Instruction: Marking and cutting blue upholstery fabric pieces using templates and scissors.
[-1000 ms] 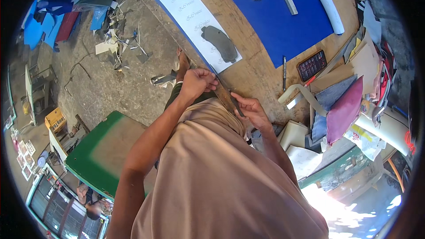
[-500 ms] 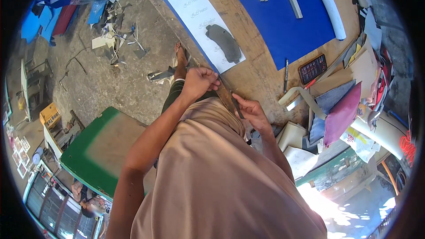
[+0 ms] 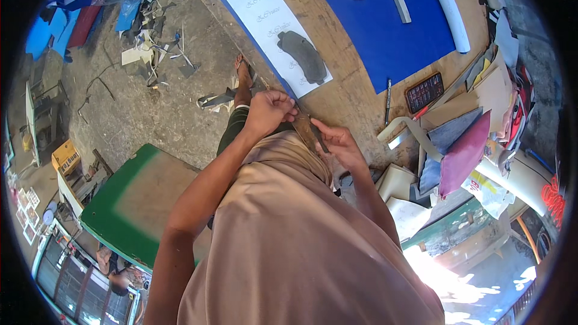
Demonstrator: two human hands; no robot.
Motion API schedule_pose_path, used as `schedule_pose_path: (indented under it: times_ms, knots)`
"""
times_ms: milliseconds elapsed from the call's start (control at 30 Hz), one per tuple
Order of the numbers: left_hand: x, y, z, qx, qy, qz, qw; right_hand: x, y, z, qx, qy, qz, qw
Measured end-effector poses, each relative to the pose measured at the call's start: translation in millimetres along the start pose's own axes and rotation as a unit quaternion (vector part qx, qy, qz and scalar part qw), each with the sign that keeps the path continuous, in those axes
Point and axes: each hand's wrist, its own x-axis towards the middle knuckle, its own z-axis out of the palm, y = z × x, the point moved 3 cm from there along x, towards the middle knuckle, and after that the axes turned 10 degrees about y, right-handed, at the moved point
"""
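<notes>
My left hand (image 3: 271, 110) is at the near edge of the wooden worktable, thumb and fingers pinched together. A thin dark strip (image 3: 323, 143) sits in the fingers of my right hand (image 3: 343, 145), a short way to the right. Its other end seems to run toward my left fingertips, but the pinch hides what they hold. Just beyond my hands, a dark grey curved piece (image 3: 302, 57) lies flat on a white printed sheet (image 3: 259, 9).
A blue sheet (image 3: 385, 42) bearing pale strips covers the far table. A phone (image 3: 424, 93) and a pen (image 3: 388, 102) lie right, near a maroon piece (image 3: 466, 153) and stacked scraps. A green-edged board (image 3: 129, 204) stands left; offcuts (image 3: 156, 48) litter the floor. Another person (image 3: 114, 271) is at lower left.
My right hand has moved slightly up and left, closer to my left hand, and the dark strip between them has shifted with it. My left hand stays nearly in place.
</notes>
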Motion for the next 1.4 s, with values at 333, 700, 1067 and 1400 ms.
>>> schedule_pose_path:
  times_ms: [333, 700, 1067, 1400]
  knots:
    - [2.6, -8.3, -1.2, 0.009, -0.002, 0.049, 0.999, 9.3, -11.0, 8.0, 0.008, 0.001, 0.027, 1.000]
    - [1.4, -13.4, -1.9, 0.018, -0.024, 0.040, 0.999, 37.4, -27.7, 22.7, 0.024, -0.026, -0.003, 0.999]
    - [2.8, -15.9, -3.8, 0.000, -0.019, 0.068, 0.998, 64.1, -53.7, 45.2, 0.054, -0.054, -0.024, 0.997]
    - [3.7, -16.5, -4.5, 0.016, -0.056, 0.075, 0.995, 90.4, -70.9, 59.2, 0.025, -0.036, -0.036, 0.998]
